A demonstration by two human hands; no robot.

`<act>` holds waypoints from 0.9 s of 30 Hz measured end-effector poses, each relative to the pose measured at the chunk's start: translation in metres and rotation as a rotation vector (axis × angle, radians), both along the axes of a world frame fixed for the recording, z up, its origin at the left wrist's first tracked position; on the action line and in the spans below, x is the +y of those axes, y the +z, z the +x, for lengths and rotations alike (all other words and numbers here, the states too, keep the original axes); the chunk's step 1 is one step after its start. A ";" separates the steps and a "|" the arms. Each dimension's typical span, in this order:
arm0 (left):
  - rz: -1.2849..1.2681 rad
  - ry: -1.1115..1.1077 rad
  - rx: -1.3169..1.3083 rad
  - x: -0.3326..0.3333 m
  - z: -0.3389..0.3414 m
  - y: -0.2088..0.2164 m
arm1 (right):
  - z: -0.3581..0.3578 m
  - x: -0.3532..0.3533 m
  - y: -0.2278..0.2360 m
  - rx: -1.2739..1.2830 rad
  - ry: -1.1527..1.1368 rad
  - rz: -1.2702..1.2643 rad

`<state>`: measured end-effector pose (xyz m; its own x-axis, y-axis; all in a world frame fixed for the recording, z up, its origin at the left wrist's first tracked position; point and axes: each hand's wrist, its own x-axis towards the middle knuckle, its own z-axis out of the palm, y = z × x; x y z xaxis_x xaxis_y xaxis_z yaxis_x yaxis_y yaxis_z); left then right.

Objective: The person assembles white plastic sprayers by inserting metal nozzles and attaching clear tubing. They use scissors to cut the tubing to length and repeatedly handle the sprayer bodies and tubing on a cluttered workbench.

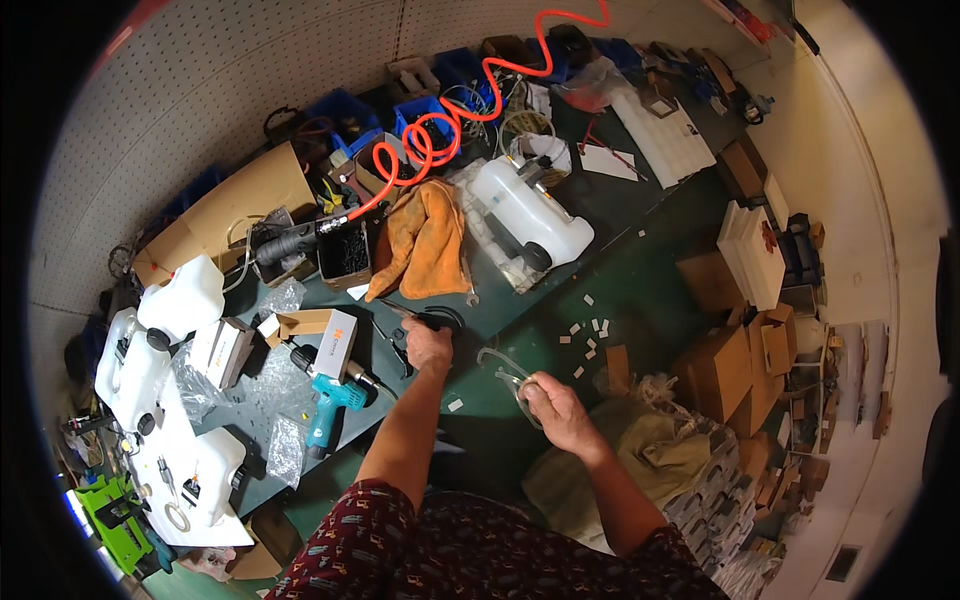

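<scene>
My right hand (562, 412) is closed round a length of clear tubing (490, 356), which curves up and to the left from my fingers. A small shiny metal piece shows beside the tubing at my fingertips. Over the bench edge, my left hand (428, 347) has its fingers curled down. A thin dark tool tip (396, 308) pokes out at its fingertips, and a black loop (446, 318) lies right beside them. What the left fingers grip is partly hidden. Just beyond lies an orange cloth (420, 240), with a wrench (472, 296) at its edge.
A white plastic tank (530, 215) lies on the bench; more white tanks (190, 300) stand left. Nearby are a teal power drill (325, 415), an open white box (335, 345) and a coiled orange air hose (430, 150). Cardboard boxes (715, 375) stand right, above paper scraps (590, 343) on the floor.
</scene>
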<state>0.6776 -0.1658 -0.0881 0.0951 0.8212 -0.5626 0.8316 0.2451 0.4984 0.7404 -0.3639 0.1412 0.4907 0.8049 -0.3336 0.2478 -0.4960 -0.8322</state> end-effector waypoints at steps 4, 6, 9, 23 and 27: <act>0.008 -0.083 -0.016 -0.003 -0.002 0.010 | 0.005 -0.002 0.000 -0.019 0.000 0.045; 0.022 -0.149 -0.013 0.001 0.001 0.017 | 0.007 -0.001 0.002 -0.030 0.010 0.036; -0.035 -0.071 -0.026 0.002 0.008 0.019 | 0.006 0.003 0.014 -0.052 0.027 -0.013; -0.800 -0.383 -1.006 -0.076 -0.143 0.134 | 0.013 -0.014 0.033 -0.102 0.011 -0.004; -1.132 -0.695 -1.120 -0.076 -0.128 0.136 | 0.007 -0.014 0.042 -0.323 0.047 -0.058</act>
